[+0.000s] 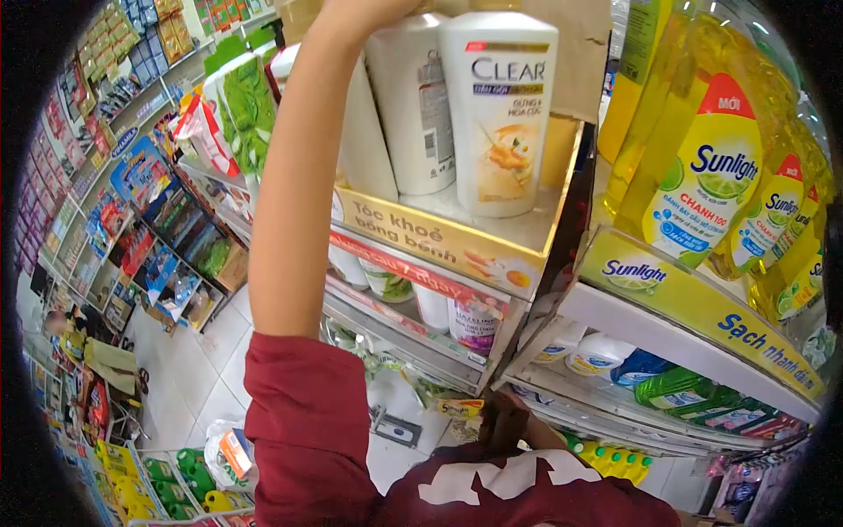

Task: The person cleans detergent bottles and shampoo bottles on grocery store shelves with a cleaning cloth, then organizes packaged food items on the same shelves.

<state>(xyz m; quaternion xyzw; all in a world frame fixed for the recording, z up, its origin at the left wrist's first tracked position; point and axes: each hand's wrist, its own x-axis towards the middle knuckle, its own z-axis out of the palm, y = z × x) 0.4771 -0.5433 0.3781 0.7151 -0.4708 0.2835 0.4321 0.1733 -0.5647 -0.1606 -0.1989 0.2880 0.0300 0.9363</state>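
My left arm reaches up across the view in a maroon sleeve. Only the edge of my left hand [386, 7] shows at the top, close above a white pump-type bottle turned back-side out [413, 123]; its fingers are cut off by the frame. Beside that bottle stands a white Clear shampoo bottle [505, 123] with an orange and flower picture. Both are in a gold-fronted display tray [421, 230]. Low down, part of my right hand or forearm [542, 436] appears behind the shirt, next to a dark brown shape [500, 420] I cannot make out.
Right of the tray, yellow Sunlight dish soap bottles [707, 171] fill a neighbouring shelf. Lower shelves hold more bottles, among them a Hazeline bottle [474, 325]. A tiled aisle [189, 369] runs at left, with a person [97, 356] farther off. A cardboard piece [575, 61] stands behind the shampoo.
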